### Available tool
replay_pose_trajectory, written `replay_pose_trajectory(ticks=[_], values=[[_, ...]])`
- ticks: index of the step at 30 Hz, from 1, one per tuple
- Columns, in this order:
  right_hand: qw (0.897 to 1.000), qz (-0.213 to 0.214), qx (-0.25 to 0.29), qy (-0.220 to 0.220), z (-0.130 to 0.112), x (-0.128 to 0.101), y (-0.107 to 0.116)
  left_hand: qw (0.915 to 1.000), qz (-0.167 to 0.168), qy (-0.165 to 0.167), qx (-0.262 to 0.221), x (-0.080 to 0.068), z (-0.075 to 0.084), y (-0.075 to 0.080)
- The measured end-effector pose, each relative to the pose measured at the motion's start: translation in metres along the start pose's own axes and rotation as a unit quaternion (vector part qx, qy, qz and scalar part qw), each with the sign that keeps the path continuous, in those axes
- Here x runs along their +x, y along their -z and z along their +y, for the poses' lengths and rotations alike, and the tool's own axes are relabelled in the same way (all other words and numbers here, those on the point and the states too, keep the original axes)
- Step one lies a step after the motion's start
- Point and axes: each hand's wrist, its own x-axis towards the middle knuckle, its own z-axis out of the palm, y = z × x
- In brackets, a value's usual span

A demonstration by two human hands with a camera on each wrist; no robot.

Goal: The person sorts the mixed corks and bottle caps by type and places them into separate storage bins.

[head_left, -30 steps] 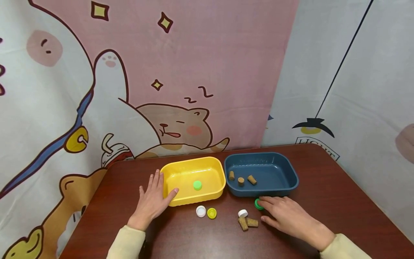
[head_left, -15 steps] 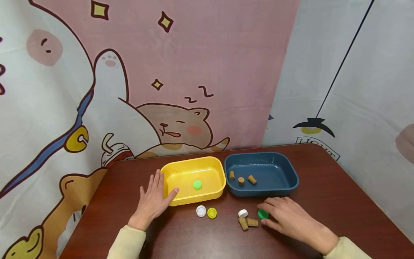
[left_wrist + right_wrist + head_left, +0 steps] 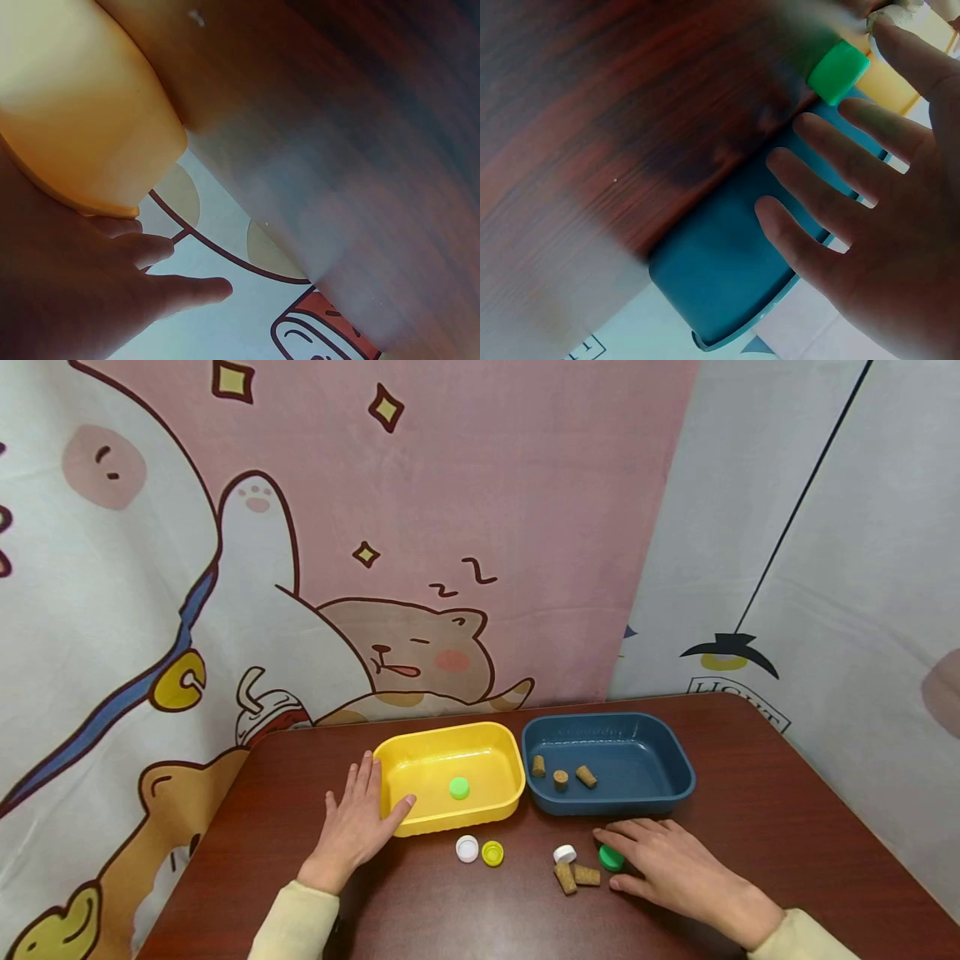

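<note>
Head view: dark green cap [image 3: 611,857] is lying on the table [image 3: 750,827] at lower centre-right of frame, just below the blue tray [image 3: 678,785]. Right hand [image 3: 671,868] is resting beside it, fingers spread and relaxed, index tip at the cap; contact unclear. White cap [image 3: 564,853] and two corks [image 3: 576,877] are sitting just left. Left hand [image 3: 352,827] is lying flat, fingers straight, thumb touching the yellow tray [image 3: 420,822].

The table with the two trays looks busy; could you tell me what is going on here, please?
A person's left hand rests flat against the yellow tray, which holds one green cap. The right hand touches a green cap on the table, beside loose corks. Three corks lie in the blue tray.
</note>
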Motion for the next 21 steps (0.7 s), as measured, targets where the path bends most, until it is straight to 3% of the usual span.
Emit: replay_pose_trajectory(ticks=[8,14,21], values=[[1.000,0.011,-0.018,0.019,0.0006,0.0003,-0.0020,0.9998,-0.018,0.005,-0.005,0.0006,-0.0003,0.0012],[0.998,0.044,-0.033,0.037,0.0017,0.0003,-0.0042,0.9998,-0.017,0.006,-0.006,0.0007,-0.0003,0.0012],[0.997,0.062,-0.033,0.031,0.0002,-0.0014,0.0017,0.9998,-0.017,0.007,-0.006,0.0008,0.0000,0.0009]])
